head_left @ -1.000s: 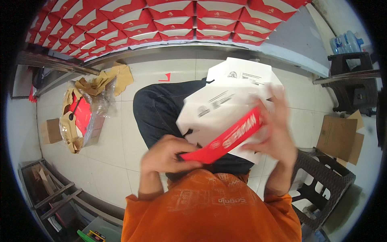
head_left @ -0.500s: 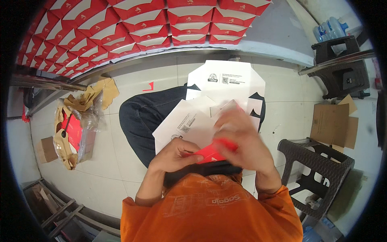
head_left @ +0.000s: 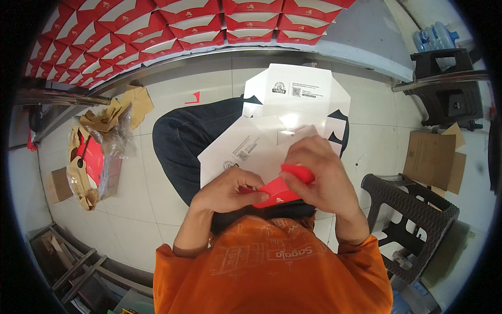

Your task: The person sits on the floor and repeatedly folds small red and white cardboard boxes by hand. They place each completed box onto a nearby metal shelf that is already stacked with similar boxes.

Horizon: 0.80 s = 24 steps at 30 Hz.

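Note:
Across my lap lies a flat carton blank, with a white printed panel (head_left: pixel 238 144) near my left hand and a red flap (head_left: pixel 281 194) turned up at my waist. My left hand (head_left: pixel 226 192) pinches the left end of that flap between thumb and fingers. My right hand (head_left: pixel 323 175) is closed around its right part, the thumb pressing on the red card and the fingers curled behind. Another white panel (head_left: pixel 298 104) stretches beyond my hands over the knees; whether both panels are one piece, I cannot tell. Part of the flap is hidden under my right fingers.
Red-and-white folded cartons (head_left: pixel 196 39) stand in rows at the back left. On the floor lie a small red scrap (head_left: pixel 196 98) and an opened brown-paper bundle (head_left: pixel 94 157) with red sheets inside. A dark plastic stool (head_left: pixel 413 204) and a cardboard box (head_left: pixel 429 157) are at right.
My right hand was blurred in motion over the flap; now it is steadier, gripping the flap's right part. The left hand keeps its pinch. The view has shifted slightly.

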Available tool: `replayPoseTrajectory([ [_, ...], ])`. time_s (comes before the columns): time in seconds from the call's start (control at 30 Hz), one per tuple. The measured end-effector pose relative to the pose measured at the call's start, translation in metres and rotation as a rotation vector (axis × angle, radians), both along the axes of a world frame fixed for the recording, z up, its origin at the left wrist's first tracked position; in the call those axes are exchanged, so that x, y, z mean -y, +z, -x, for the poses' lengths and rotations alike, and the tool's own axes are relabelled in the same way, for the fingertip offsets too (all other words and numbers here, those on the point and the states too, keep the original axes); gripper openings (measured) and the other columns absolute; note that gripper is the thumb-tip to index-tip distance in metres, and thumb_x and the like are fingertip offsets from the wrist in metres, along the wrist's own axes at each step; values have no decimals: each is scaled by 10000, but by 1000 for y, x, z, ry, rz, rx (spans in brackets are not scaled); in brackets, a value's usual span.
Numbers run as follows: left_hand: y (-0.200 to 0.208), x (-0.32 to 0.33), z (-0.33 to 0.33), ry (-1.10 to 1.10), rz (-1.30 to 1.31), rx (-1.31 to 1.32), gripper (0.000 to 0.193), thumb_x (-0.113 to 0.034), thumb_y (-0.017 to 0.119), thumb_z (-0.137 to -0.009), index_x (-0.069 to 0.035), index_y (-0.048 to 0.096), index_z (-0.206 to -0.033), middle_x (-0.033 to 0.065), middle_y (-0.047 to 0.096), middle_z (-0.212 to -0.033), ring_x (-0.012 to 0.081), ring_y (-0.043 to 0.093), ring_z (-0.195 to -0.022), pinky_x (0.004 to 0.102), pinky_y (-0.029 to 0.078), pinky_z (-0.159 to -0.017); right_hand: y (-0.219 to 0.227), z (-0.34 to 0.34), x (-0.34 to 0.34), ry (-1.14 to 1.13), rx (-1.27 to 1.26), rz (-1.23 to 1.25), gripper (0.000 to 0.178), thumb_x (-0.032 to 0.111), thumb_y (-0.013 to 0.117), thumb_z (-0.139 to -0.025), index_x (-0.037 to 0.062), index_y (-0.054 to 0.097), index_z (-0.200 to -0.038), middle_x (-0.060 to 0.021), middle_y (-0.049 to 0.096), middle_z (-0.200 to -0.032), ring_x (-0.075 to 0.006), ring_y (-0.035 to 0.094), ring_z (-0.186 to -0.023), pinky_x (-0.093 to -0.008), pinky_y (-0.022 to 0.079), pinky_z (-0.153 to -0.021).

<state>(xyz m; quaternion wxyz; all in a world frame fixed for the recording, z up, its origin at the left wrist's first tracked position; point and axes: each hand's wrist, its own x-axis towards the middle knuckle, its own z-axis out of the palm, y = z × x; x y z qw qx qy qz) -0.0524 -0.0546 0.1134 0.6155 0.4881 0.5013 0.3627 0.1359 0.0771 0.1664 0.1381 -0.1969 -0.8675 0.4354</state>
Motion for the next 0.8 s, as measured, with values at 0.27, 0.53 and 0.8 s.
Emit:
replayPoseTrajectory([
  [0.27, 5, -1, 2, 10, -7, -23, 76, -58, 702, -831, 13, 675, -823, 83, 619, -679, 131, 556, -623, 274, 430, -588, 11, 3, -2, -193, 97, -123, 146, 80, 756, -736, 52, 641, -821, -106, 562, -804, -305, 542, -756, -405, 428, -766],
  [0.53, 9, -2, -4, 44, 44, -17, 105, -85, 692, -838, 20, 687, -837, 81, 613, -649, 89, 513, -613, 272, 427, -589, -2, 3, 0, -71, 1, -20, 150, 22, 743, -740, 43, 620, -823, -84, 590, -880, -262, 580, -845, -352, 472, -760],
  [0.8, 6, 0, 0, 116, 124, 16, 159, -136, 699, -847, 22, 708, -832, 68, 615, -627, 89, 505, -595, 262, 423, -596, -4, -4, -30, 113, 17, 263, 216, -41, 751, -689, 20, 602, -834, -91, 622, -912, -231, 597, -883, -331, 467, -799],
])
